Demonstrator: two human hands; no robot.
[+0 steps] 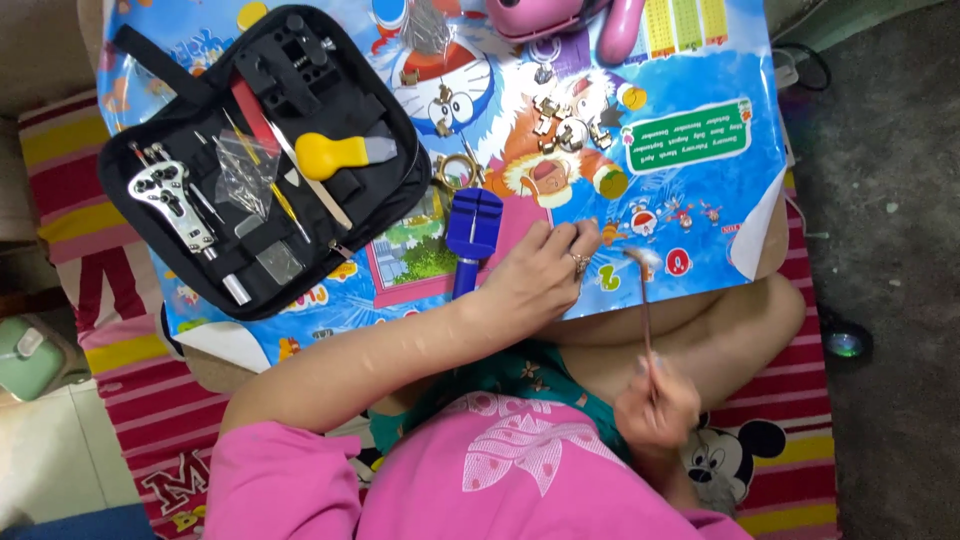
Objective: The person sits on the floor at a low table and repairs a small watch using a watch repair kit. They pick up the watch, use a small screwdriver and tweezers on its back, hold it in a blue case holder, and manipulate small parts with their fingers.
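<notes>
My left hand (540, 268) reaches over the low table's cartoon poster (690, 190), its ringed fingers bunched and pressed down just right of a blue watch-link tool (472, 232). Whatever is under the fingertips is hidden. My right hand (655, 405) is over my lap, shut on the thin handle of a small hammer (646, 310). The hammer's blurred head hovers just right of my left fingertips.
An open black tool case (262, 150) lies at the left with a yellow-handled tool (338, 152) and a silver wrench (172, 195). Several gold watch parts (560, 122) lie behind my left hand. A pink object (560, 15) sits at the far edge. A green container (25, 355) stands on the floor.
</notes>
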